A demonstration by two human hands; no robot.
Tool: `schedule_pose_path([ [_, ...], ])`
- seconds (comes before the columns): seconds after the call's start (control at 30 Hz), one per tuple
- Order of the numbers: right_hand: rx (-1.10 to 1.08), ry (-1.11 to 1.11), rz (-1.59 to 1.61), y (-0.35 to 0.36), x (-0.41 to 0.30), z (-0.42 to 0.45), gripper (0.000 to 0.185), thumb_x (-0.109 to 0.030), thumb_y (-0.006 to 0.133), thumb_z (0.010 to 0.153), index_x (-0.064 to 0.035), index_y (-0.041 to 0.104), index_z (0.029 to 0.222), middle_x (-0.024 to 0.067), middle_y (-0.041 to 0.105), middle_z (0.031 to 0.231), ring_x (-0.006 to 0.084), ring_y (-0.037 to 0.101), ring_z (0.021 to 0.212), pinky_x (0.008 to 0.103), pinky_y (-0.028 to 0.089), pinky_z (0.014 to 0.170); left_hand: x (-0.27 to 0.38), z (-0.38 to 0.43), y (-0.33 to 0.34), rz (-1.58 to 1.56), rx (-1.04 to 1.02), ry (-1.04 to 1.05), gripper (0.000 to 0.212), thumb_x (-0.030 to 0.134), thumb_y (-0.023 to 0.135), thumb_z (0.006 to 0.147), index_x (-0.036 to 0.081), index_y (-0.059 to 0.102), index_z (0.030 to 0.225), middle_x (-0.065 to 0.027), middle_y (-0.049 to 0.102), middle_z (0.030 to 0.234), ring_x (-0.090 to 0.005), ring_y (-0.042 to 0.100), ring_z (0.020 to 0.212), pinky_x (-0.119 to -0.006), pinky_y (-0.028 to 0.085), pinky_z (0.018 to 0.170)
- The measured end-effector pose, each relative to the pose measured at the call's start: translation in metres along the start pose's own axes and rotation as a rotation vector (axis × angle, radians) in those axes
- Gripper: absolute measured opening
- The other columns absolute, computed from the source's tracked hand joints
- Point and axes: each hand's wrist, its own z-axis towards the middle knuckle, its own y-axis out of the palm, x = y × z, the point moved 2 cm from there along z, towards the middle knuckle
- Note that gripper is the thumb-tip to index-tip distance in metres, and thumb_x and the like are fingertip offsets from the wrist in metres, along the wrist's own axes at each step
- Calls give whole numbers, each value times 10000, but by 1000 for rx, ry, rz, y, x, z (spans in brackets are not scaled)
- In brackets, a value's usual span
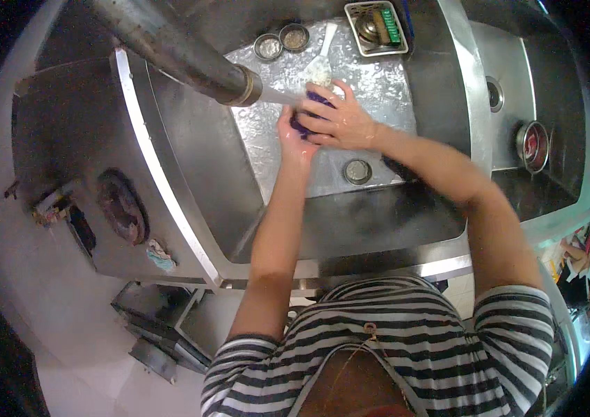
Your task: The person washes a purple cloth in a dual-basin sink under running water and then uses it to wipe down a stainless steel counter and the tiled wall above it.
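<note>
My left hand [291, 130] and my right hand [344, 120] are pressed around a dark purple item [303, 125], mostly hidden by the fingers; I cannot tell what it is. Water [279, 97] runs onto them from a wide metal pipe spout [240, 86]. Beneath is a metal sheet [378, 99] on the bottom of a steel sink. Just beyond my hands lies a white rice paddle [321, 57] with white bits on its blade. Two small round metal tins [268, 47] stand touching at the far side, and another round tin [358, 171] is nearer my body.
A white plastic basket [405, 39] with a green-and-tan sponge [386, 26] stands at the far right corner. Right of the sink wall, a second basin holds a metal bowl [532, 146]. On the left counter are a dark oval thing [123, 206] and a crumpled cloth [160, 255].
</note>
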Motion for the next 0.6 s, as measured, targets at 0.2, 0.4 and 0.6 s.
schedule_pose_path([
  [0.2, -77, -525, 13, -11, -1, 6, 231, -351, 562, 718, -186, 540, 878, 55, 457, 975, 258, 441, 930, 504, 315, 856, -3, 15, 23, 454, 182, -138, 233, 338, 515, 833, 108, 554, 834, -11, 538, 761, -113, 548, 669, -262, 459, 527],
  [0.4, 126, -14, -29, -6, -23, 24, 136, -234, 594, 693, -126, 513, 714, 67, 450, 774, 260, 450, 754, 381, 332, 628, -1, 37, -3, 400, 210, -44, 251, 352, 526, 828, 104, 541, 865, -10, 528, 755, -119, 519, 586, -251, 429, 491],
  [0.6, 223, 534, 55, 21, -26, 38, 109, -153, 590, 640, -71, 567, 707, 69, 502, 722, 251, 488, 719, 348, 369, 641, 14, 42, -12, 300, 332, 237, 263, 359, 534, 824, 100, 533, 866, -12, 527, 746, -121, 511, 568, -248, 417, 466],
])
